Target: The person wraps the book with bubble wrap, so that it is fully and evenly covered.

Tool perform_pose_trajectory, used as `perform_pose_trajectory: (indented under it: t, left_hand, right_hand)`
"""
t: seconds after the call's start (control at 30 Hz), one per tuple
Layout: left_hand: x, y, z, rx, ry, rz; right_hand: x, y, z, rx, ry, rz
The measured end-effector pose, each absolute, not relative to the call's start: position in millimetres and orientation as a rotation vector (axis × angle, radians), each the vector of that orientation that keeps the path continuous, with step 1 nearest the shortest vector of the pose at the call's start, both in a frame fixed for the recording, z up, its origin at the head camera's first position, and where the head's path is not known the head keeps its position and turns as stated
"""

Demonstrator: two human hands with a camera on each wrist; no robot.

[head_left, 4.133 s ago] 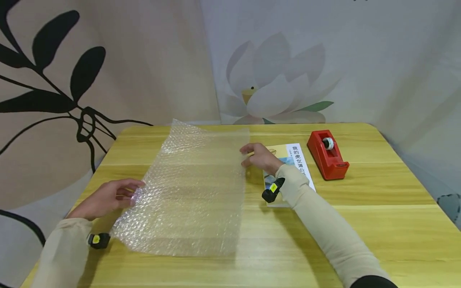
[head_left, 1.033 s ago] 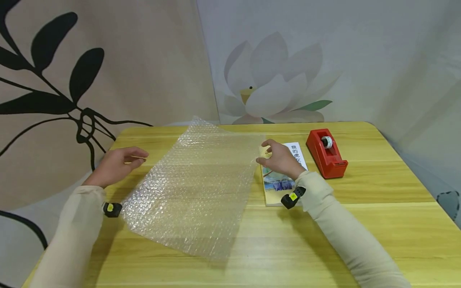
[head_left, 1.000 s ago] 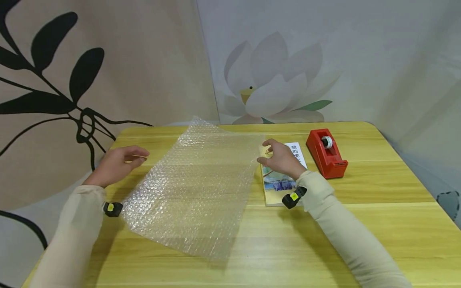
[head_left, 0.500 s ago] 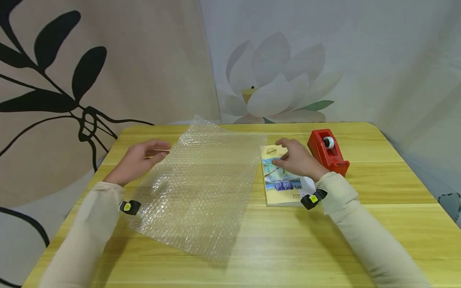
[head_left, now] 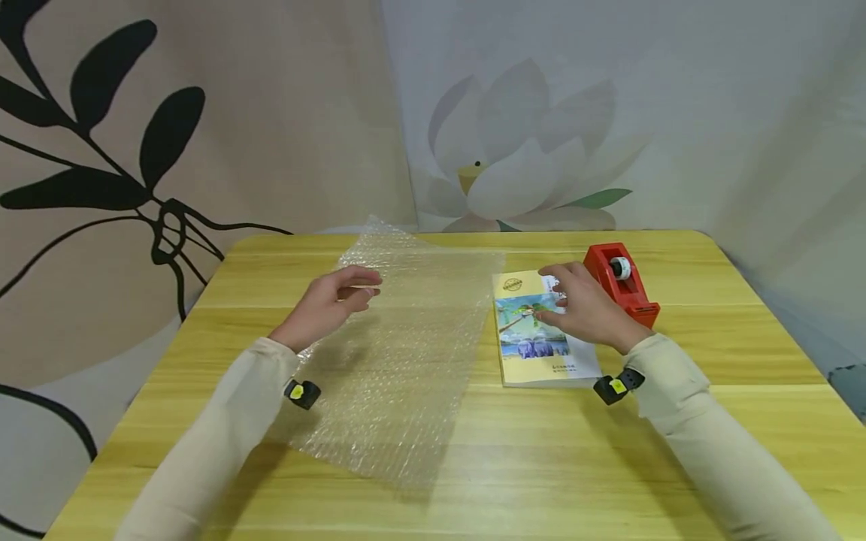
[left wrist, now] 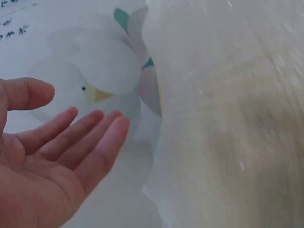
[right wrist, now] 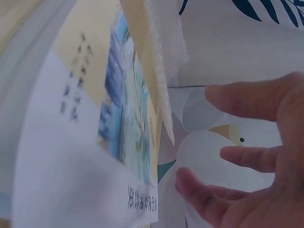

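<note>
A sheet of clear bubble wrap (head_left: 399, 361) lies spread on the table, its far corner lifted a little. Over its left part hovers my left hand (head_left: 328, 304), fingers loosely extended and holding nothing; the left wrist view shows the bare palm (left wrist: 52, 180) beside the wrap (left wrist: 228, 118). To the right of the sheet lies a paperback book (head_left: 531, 349) with a yellow, blue and white cover. My right hand (head_left: 588, 308) is above the book's upper right part, thumb and fingers spread apart. In the right wrist view a gap shows between these fingers (right wrist: 251, 99) and the book (right wrist: 71, 123).
A red tape dispenser (head_left: 619, 282) with a white roll stands just behind and right of the book, close to my right hand. The wooden table (head_left: 731, 451) ends at a back edge before a curtain printed with a flower and dark leaves.
The right hand has let go of the wrap's right edge and moved right over the book. My left hand has come away from the left edge and moved right, over the sheet.
</note>
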State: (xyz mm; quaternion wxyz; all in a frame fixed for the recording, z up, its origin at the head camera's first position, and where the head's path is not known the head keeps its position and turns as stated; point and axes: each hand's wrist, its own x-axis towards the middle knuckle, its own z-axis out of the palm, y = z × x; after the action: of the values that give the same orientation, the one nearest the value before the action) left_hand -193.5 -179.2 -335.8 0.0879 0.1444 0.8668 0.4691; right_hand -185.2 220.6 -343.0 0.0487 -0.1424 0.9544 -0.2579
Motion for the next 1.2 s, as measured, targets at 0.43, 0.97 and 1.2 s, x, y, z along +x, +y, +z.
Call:
perform_pose_trajectory:
  t: [0.43,0.97,1.2]
  left_hand:
    - [-198,-130,-325,0.441,2.531,1.481]
    - [-205,-91,-331,0.496,2.386,1.504]
    - [-204,-73,-340,0.606,2.299,1.436]
  right_hand:
    - [-177,234,-350,-0.393,2.925,-0.742]
    - [-170,248,-359,-0.338,2.902,-0.739]
    - [-167,253,-365,-0.318,2.899,-0.747]
